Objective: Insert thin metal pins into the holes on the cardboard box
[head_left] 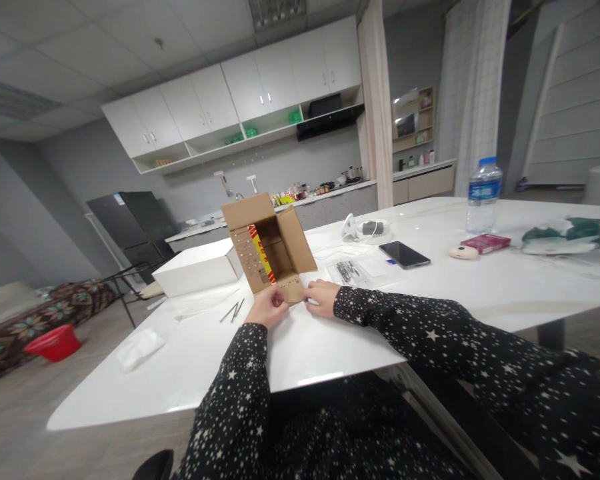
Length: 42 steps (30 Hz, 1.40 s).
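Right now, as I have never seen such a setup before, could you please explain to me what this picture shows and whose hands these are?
There is no robot here. A person wears a camera on the head, looking forward and down, so you see roughly what they see. The person's own bare left hand and right hand reach out from dark, star-patterned sleeves. Both are at the near edge of an open cardboard box; how firmly either grips it is hard to tell. The box stands on a white table. To its left is a white box; to its right lie a phone and, farther along, a red packet near an upright bottle.
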{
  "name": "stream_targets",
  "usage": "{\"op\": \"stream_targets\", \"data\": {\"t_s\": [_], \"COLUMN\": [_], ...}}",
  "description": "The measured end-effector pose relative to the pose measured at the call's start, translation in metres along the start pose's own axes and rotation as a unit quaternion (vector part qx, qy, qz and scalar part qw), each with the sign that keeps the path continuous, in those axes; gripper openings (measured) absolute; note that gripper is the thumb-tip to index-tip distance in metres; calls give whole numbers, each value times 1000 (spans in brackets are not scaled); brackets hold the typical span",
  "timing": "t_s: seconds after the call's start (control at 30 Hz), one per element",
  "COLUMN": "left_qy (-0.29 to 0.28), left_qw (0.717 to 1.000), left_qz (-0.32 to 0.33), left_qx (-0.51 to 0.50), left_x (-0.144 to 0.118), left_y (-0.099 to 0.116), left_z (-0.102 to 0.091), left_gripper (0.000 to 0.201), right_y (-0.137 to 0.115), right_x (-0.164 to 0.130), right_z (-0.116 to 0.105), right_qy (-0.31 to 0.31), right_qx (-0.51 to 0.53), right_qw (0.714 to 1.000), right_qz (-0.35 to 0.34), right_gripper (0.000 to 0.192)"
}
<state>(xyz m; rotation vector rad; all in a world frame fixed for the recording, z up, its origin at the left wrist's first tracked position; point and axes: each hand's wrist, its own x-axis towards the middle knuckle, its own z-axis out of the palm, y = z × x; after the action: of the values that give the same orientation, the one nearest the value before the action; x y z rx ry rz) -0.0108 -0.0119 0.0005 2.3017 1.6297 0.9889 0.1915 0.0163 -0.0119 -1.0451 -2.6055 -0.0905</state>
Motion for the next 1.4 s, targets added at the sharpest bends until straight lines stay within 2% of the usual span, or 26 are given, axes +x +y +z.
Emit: {"op": "stream_targets", "data": {"t_s": [0.27, 0.6, 0.73, 1.0, 1.1, 1.23, 1.4], "left_qy": [-36, -63, -66, -69, -51, 15, 68], "left_qw": [999, 996, 995, 993, 994, 991, 977], "left_qz": [13, 34, 35, 36, 29, 7, -79], "left_qx": [27, 60, 66, 84, 95, 136, 188], "left_x": [1, 1, 2, 2, 3, 3, 2], "left_y": [-4, -3, -5, -4, -3, 0, 5], "left_z": [2, 3, 3, 4, 3, -1, -6], "left_gripper": [12, 13, 15, 18, 18, 17, 26], "right_y": [-6, -15, -17, -17, -17, -18, -19], "right_x": [1, 0, 0, -1, -2, -2, -2], "right_z": [0, -1, -1, -2, -3, -5, -5], "right_qy": [0, 33, 19, -6, -8, -16, -19], "right_qx": [7, 86, 127, 123, 128, 133, 116], "right_qw": [1000, 993, 989, 991, 990, 990, 993], "right_qz": [-5, -69, -70, -61, -56, -40, -35], "right_gripper": [23, 22, 28, 29, 30, 31, 32]}}
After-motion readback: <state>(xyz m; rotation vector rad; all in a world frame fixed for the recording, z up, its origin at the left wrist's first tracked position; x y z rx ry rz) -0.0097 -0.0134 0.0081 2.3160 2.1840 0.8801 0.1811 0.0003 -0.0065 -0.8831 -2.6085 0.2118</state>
